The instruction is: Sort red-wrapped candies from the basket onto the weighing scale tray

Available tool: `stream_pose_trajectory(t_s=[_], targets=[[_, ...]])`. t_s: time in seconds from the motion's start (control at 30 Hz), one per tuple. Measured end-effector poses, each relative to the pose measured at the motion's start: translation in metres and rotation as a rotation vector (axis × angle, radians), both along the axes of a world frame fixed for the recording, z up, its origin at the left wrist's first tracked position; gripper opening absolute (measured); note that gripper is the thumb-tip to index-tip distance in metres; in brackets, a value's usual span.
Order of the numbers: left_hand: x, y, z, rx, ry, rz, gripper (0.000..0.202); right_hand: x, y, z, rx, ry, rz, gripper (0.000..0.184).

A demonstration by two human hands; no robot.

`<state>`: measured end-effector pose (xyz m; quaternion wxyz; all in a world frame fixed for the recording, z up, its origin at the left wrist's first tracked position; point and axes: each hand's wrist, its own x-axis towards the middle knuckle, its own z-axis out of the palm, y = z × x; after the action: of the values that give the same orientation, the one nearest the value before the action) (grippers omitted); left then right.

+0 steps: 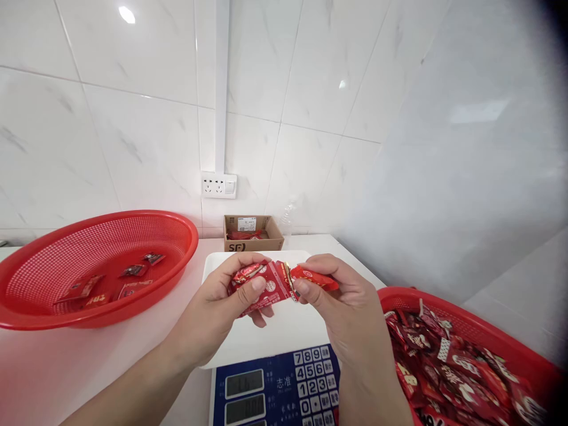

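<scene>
"Pinching with both hands, head view: what is held?"

"One red printed pouch [273, 291], the left hand [231, 290] with thumb flat on its face, fingers behind. One orange-red wrapper [317, 277], nipped between thumb and fingers of the right hand [346, 290]. Gold trim [289, 275] where they meet; joined or separate, cannot tell."

"Location?"

"Raised above the weighing pan [266, 337] of a digital scale [284, 393]. Scale on a white bench [102, 355]; cardboard carton [261, 245] toward its back edge; red mesh basket [44, 266] left of the pan; second red basket [488, 338], heaped with wrapped packets [421, 349], by the bench's right edge."

"Handling?"

"Probably light. Glossy film, apparently soft, apt to crease and slip. Contents not visible; presume crushable."

"Best hold?"

"Pouch: by its side edges, thumb broad on the face. Wrapper: outer end, lightly; hard pulling at the trim could tear the film."
</scene>
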<state>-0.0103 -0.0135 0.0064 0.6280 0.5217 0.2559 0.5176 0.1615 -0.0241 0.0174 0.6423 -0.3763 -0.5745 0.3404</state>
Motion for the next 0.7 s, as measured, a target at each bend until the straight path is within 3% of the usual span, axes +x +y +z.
stream_pose_trajectory(t_s=[0.1, 0.3, 0.47, 0.7], targets=[[-0.0007, -0.0007, -0.0001, 0.006, -0.009, -0.005, 0.024, -0.001, -0.0026, 0.0016, 0.013, -0.019, -0.026, 0.009], [-0.0012, -0.0026, -0.0001, 0.001, -0.004, 0.008, 0.025, -0.0017, -0.0007, -0.0009, -0.055, 0.14, 0.005, 0.023], [0.0002, -0.0016, 0.0007, 0.008, -0.001, 0.004, 0.025, -0.0027, -0.0002, -0.0011, -0.064, 0.139, 0.059, 0.022], [-0.0006, -0.0011, 0.0018, 0.002, 0.008, 0.0, 0.025, -0.0064, -0.0057, 0.004, -0.026, 0.145, 0.028, 0.021]])
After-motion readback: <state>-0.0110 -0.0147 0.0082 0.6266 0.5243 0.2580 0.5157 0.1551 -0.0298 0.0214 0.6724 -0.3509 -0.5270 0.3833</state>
